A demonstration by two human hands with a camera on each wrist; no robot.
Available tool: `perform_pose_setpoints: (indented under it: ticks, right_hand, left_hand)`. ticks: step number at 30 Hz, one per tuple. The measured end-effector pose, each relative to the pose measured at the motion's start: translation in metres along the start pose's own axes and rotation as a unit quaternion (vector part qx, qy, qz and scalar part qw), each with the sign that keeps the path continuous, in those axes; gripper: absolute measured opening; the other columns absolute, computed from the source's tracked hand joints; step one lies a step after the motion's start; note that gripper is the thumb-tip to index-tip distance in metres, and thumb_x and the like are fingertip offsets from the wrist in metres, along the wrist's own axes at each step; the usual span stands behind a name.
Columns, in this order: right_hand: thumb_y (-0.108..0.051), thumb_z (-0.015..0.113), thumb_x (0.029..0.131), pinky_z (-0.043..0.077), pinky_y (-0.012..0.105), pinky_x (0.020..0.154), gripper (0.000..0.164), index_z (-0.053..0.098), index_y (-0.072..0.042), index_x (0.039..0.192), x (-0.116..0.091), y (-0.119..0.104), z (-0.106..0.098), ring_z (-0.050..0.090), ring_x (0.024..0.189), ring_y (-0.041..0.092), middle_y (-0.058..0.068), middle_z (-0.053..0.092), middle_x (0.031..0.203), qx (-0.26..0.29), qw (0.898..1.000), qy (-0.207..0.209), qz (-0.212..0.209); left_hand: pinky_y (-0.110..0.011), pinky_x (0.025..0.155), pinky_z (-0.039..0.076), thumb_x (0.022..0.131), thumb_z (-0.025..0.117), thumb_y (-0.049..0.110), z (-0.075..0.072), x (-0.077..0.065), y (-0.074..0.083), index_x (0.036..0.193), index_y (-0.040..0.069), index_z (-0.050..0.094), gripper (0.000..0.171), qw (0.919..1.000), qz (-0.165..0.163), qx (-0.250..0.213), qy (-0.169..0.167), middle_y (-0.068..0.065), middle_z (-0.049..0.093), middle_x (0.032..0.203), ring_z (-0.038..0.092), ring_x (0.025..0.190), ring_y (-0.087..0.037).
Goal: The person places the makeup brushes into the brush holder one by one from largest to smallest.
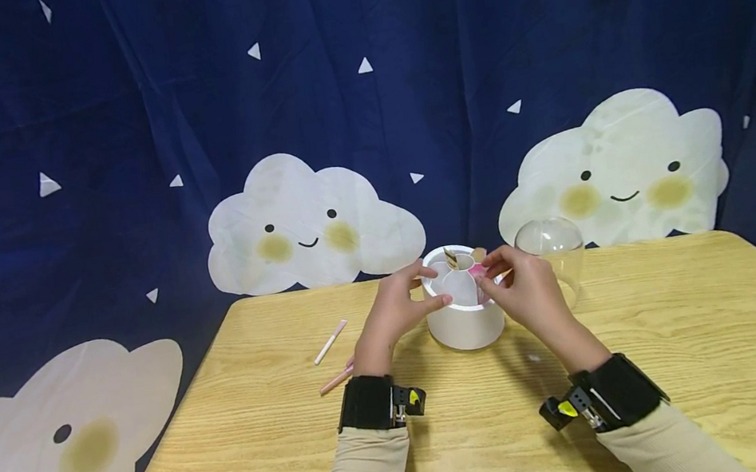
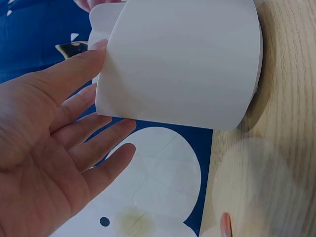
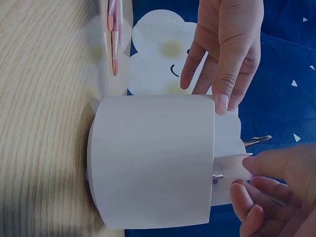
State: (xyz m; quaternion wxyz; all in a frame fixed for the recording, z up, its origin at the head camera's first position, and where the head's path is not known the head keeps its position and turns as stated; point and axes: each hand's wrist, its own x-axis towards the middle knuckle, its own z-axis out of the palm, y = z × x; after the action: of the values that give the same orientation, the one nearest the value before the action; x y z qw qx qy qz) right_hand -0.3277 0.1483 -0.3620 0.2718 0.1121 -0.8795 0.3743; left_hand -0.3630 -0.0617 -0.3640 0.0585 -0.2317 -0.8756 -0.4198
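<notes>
A white round container (image 1: 467, 328) with an inner divider stands on the table. My left hand (image 1: 399, 310) is at its left side, the thumb touching the rim and the other fingers loosely extended in the left wrist view. Over the right part of the opening, my right hand (image 1: 528, 283) pinches a small pink item (image 1: 477, 271); it looks translucent in the right wrist view, and its kind cannot be told. A gold-and-dark pointed thing (image 1: 451, 259) sticks up from the container. Beside it, a small tan piece (image 1: 478, 254) shows at the far rim.
A clear dome cover (image 1: 553, 240) stands on the wooden table (image 1: 683, 338) behind my right hand. Left of the container lie a slim pink-and-white stick (image 1: 331, 342) and a pink makeup brush (image 1: 336, 381), partly behind my left wrist. A dark blue curtain (image 1: 331, 105) hangs behind the table.
</notes>
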Motion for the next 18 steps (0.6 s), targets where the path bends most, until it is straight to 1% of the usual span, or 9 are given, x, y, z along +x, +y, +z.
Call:
perform_pose_setpoints:
  ticks: [4, 8, 11, 14, 18]
  right_hand:
    - [-0.004, 0.076, 0.086, 0.051, 0.026, 0.065, 0.019, 0.069, 0.003, 0.102, 0.0, 0.0, -0.002, 0.065, 0.073, 0.027, 0.016, 0.074, 0.088, 0.0, 1.0, -0.006, 0.005]
    - [-0.005, 0.075, 0.087, 0.051, 0.028, 0.065, 0.019, 0.069, 0.003, 0.102, 0.001, -0.001, -0.005, 0.064, 0.072, 0.027, 0.017, 0.074, 0.089, -0.002, 1.0, -0.008, 0.012]
    - [-0.004, 0.074, 0.087, 0.051, 0.03, 0.066, 0.018, 0.069, 0.004, 0.102, 0.002, -0.002, -0.007, 0.064, 0.072, 0.027, 0.018, 0.073, 0.089, -0.001, 1.0, -0.005, 0.015]
    - [-0.004, 0.072, 0.087, 0.052, 0.032, 0.067, 0.017, 0.069, 0.004, 0.102, 0.002, -0.003, -0.009, 0.064, 0.073, 0.028, 0.019, 0.073, 0.09, -0.001, 1.0, -0.003, 0.019]
    - [-0.004, 0.07, 0.087, 0.052, 0.032, 0.067, 0.016, 0.07, 0.004, 0.101, 0.003, -0.003, -0.011, 0.064, 0.074, 0.028, 0.019, 0.073, 0.09, -0.001, 1.0, 0.0, 0.02]
  left_hand:
    - [-0.041, 0.108, 0.046, 0.087, 0.083, 0.021, 0.0, 0.0, 0.0, 0.125, 0.004, 0.069, 0.044, 1.0, -0.001, 0.002, -0.002, -0.019, 0.046, 0.154, 0.062, 0.125, -0.034]
    - [-0.041, 0.108, 0.047, 0.087, 0.083, 0.023, -0.001, 0.0, 0.001, 0.125, 0.005, 0.069, 0.044, 0.9999, -0.001, 0.016, -0.002, -0.018, 0.047, 0.153, 0.062, 0.125, -0.034]
    - [-0.041, 0.106, 0.049, 0.087, 0.083, 0.024, -0.001, 0.001, 0.002, 0.125, 0.005, 0.069, 0.044, 0.9994, 0.005, 0.035, 0.003, -0.015, 0.055, 0.147, 0.061, 0.124, -0.034]
    - [-0.041, 0.104, 0.049, 0.088, 0.082, 0.024, -0.002, 0.0, 0.003, 0.123, 0.006, 0.07, 0.042, 0.9982, 0.019, 0.055, 0.013, -0.011, 0.065, 0.136, 0.062, 0.122, -0.032]
    - [-0.041, 0.104, 0.048, 0.088, 0.081, 0.024, -0.004, 0.0, 0.004, 0.122, 0.005, 0.07, 0.04, 0.9965, 0.035, 0.072, 0.023, -0.009, 0.07, 0.127, 0.062, 0.12, -0.03]
